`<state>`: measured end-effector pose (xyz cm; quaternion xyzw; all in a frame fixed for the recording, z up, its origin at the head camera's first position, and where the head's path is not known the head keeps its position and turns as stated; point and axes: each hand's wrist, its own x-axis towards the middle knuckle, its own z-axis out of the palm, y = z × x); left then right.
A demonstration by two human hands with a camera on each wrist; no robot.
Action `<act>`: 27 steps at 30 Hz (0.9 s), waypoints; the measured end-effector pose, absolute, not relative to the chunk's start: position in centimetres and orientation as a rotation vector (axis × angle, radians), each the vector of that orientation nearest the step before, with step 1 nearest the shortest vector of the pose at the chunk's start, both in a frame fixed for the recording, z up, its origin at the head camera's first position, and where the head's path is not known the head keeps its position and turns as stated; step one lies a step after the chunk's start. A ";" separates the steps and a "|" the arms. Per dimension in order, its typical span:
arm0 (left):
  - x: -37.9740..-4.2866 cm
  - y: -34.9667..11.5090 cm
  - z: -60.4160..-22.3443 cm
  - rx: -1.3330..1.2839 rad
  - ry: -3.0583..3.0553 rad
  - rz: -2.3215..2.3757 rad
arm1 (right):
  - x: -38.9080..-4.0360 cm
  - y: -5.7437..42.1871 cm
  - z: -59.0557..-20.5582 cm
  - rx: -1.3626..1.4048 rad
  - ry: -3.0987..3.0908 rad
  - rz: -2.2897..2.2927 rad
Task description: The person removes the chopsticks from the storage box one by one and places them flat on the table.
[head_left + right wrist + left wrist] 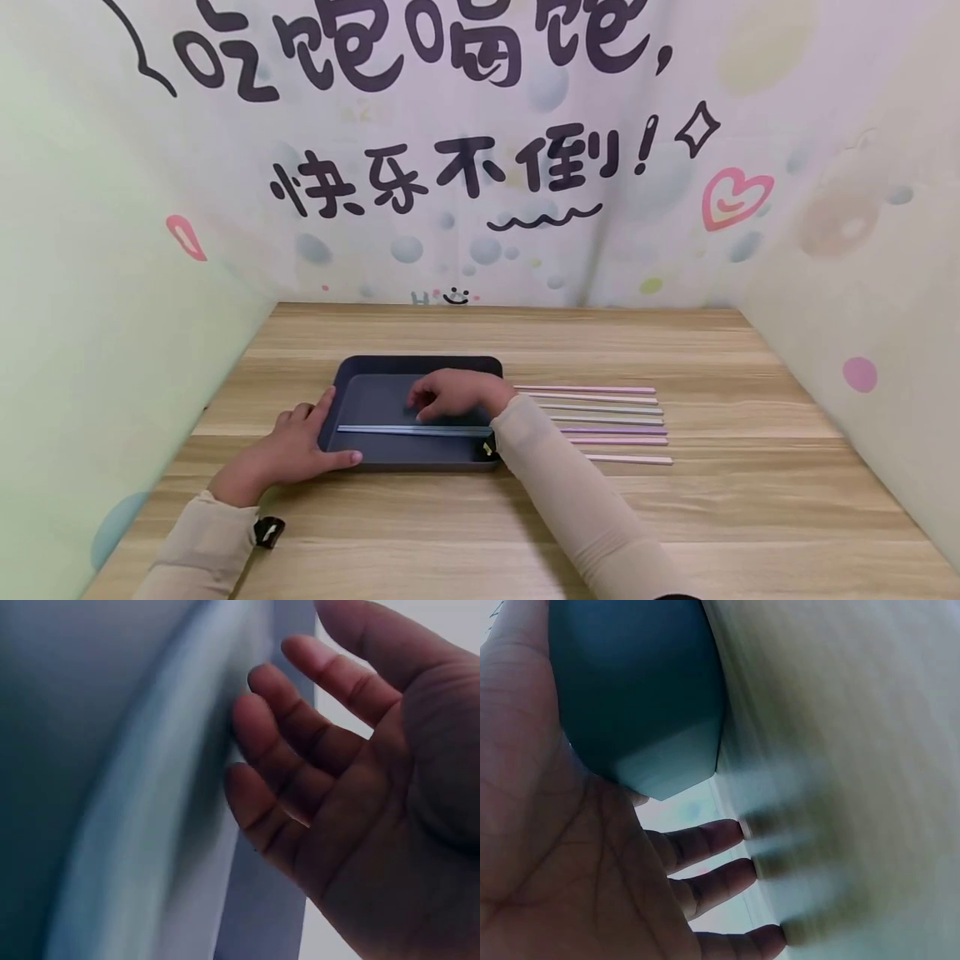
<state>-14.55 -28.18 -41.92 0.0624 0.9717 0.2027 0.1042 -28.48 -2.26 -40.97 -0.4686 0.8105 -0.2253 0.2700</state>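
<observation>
A dark, shallow rectangular tray (pixel 375 396) stands on the wooden table. Against its left end rests my left hand (pixel 292 446), thumb at the near corner and index finger along the side. The left wrist view shows the tray's outer wall (pixel 637 690) beside the palm, the other fingers fairly straight with tips on the table. Two light blue chopsticks (pixel 397 430) lie side by side along the tray floor. Over them hovers my right hand (pixel 457 392), its fingers loosely bent and holding nothing. Blurred blue chopsticks (pixel 142 810) run past those fingertips in the right wrist view.
Several pastel chopsticks (pixel 622 410) in pink, white, green and purple lie in a spread row to the tray's right, their left ends hidden by the right arm and tray. A printed wall sheet (pixel 450 250) closes off the table's back edge, with pale panels either side.
</observation>
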 end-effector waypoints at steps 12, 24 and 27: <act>-14.7 -28.2 -42.1 0.188 2.870 0.598 | -28.3 -2.9 -42.4 -1.273 2.228 -0.528; -14.8 -28.2 -42.3 0.177 2.875 0.595 | -28.0 -2.8 -42.7 -1.289 2.295 -0.490; -14.8 -28.3 -42.4 0.178 2.881 0.592 | -28.0 -2.7 -42.6 -1.278 2.291 -0.512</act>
